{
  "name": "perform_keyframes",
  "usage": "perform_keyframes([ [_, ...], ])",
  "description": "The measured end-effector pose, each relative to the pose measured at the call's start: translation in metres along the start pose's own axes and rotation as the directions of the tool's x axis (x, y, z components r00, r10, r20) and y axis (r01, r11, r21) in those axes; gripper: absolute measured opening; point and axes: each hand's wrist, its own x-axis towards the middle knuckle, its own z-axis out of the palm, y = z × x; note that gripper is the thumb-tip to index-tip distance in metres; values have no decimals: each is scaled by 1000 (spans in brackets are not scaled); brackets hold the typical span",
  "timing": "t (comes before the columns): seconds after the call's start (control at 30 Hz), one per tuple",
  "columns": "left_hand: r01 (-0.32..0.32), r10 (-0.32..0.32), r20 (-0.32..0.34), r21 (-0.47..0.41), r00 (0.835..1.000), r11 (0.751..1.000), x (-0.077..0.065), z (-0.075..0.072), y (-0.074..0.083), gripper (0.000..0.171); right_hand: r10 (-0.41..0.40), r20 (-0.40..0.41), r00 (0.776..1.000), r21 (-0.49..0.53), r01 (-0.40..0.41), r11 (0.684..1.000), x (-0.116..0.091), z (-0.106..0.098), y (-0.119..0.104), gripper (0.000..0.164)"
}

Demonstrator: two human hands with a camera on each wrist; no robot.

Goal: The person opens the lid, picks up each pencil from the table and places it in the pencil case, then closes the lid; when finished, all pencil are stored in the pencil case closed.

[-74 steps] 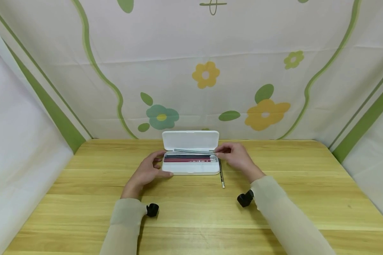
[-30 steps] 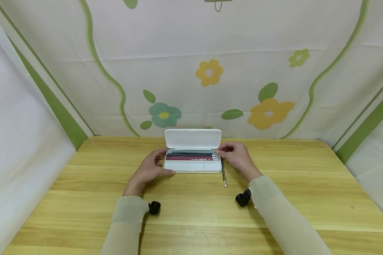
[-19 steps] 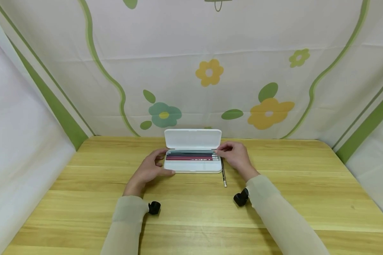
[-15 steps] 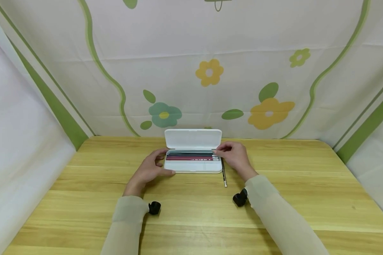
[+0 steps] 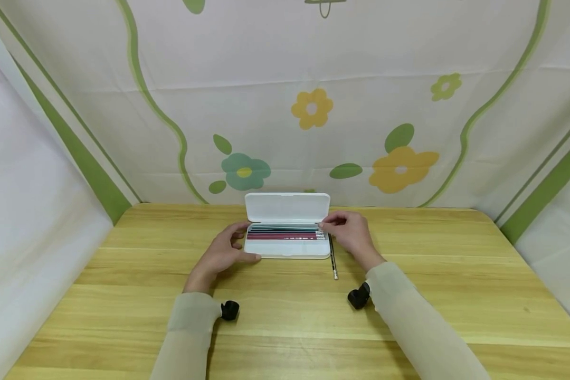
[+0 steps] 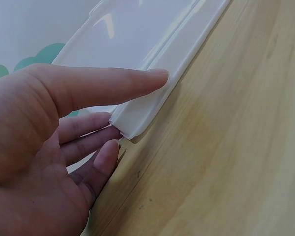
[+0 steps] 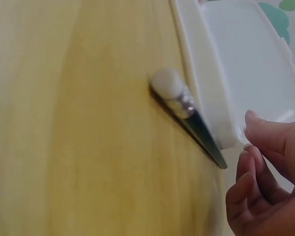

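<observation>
A white pencil case (image 5: pixel 285 249) stands open at the back of the table, lid raised. Several pencils lie lengthwise in it, with red pencils (image 5: pixel 271 237) in front and dark ones behind. My left hand (image 5: pixel 220 252) holds the case's left end, its thumb (image 6: pixel 137 83) on the front edge and fingers at the side. At the right end, my right hand (image 5: pixel 353 236) pinches the end of a teal pencil (image 5: pixel 280 226) lying along the hinge side; its gripped tip is hidden by the fingers. Beside that end, a black pencil (image 7: pixel 201 132) with a white eraser lies on the table.
The wooden table (image 5: pixel 285 327) ends just behind the case at a white cloth backdrop (image 5: pixel 247 116) with printed flowers. Similar cloth hangs at the left and right sides. Each wrist bears a small black camera (image 5: pixel 230 310).
The teal pencil has come down from a slant across the hinge to lie inside the case, still in my right fingers. My left hand keeps its grip on the case.
</observation>
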Motion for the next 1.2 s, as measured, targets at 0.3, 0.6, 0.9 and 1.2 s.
perform_keyframes([
  [0.3,21,-21,-4,7,1000,1000,1,-1,0,89,28,-11,1000,67,-27,997,-11,-20,-9,26],
  [0.6,30,-30,-1,-21,1000,999,1,0,0,89,75,-19,997,182,-70,981,-27,-38,-3,32],
  [0.9,30,-30,0,-8,1000,1000,-1,-1,2,90,86,-31,996,245,-76,967,-39,-48,3,40],
  [1.2,28,-28,3,-6,1000,1000,1,-1,1,90,132,-12,991,267,-124,956,-52,-49,12,40],
])
